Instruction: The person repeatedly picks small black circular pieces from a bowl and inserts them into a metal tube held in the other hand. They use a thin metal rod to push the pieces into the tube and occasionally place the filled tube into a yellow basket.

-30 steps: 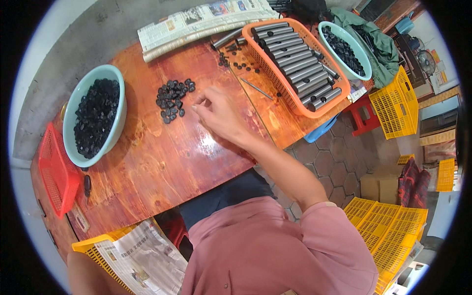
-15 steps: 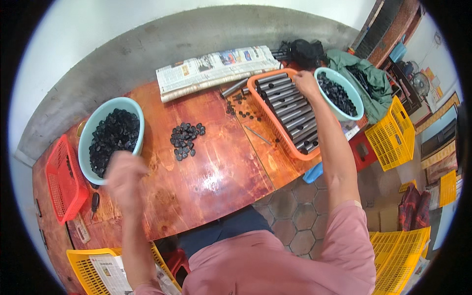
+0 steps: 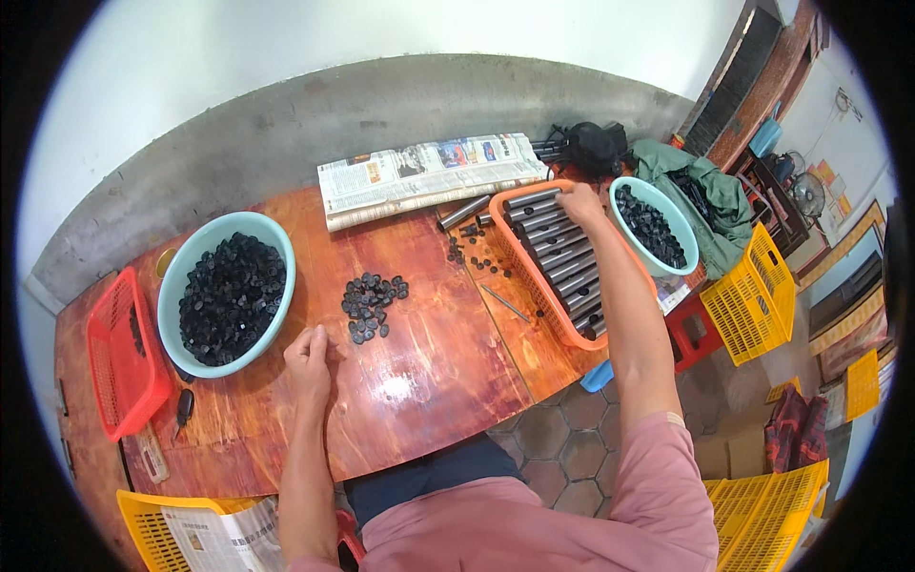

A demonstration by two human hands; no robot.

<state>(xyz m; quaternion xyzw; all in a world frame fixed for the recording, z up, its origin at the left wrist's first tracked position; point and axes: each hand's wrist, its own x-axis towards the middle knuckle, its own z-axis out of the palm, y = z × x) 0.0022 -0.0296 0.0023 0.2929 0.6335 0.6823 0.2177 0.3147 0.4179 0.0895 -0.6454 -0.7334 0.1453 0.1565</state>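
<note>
My left hand (image 3: 307,353) is closed just above the table, between a pale blue bowl (image 3: 170,329) of small black pieces (image 3: 233,300) and a loose pile of similar rounded black pieces (image 3: 370,303). What its fingers hold, if anything, is hidden. Over the far right part of an orange basket (image 3: 543,310), my right hand (image 3: 579,203) bends its fingers down at the ends of grey metal tubes (image 3: 562,250) lying side by side. Its fingertips are pressed together, but their contents cannot be made out. Black plugs show on some tubes.
Right of the basket stands another pale blue bowl (image 3: 615,214) of black pieces. Folded newspaper (image 3: 429,176) lies at the back. Small black bits (image 3: 457,253) and a thin metal rod (image 3: 505,303) lie left of the basket. A red basket (image 3: 119,381) occupies the table's left side.
My left hand has moved right, from the near edge of the left bowl to beside the loose pile. My right hand stays at the orange basket. The whole view has shifted slightly.
</note>
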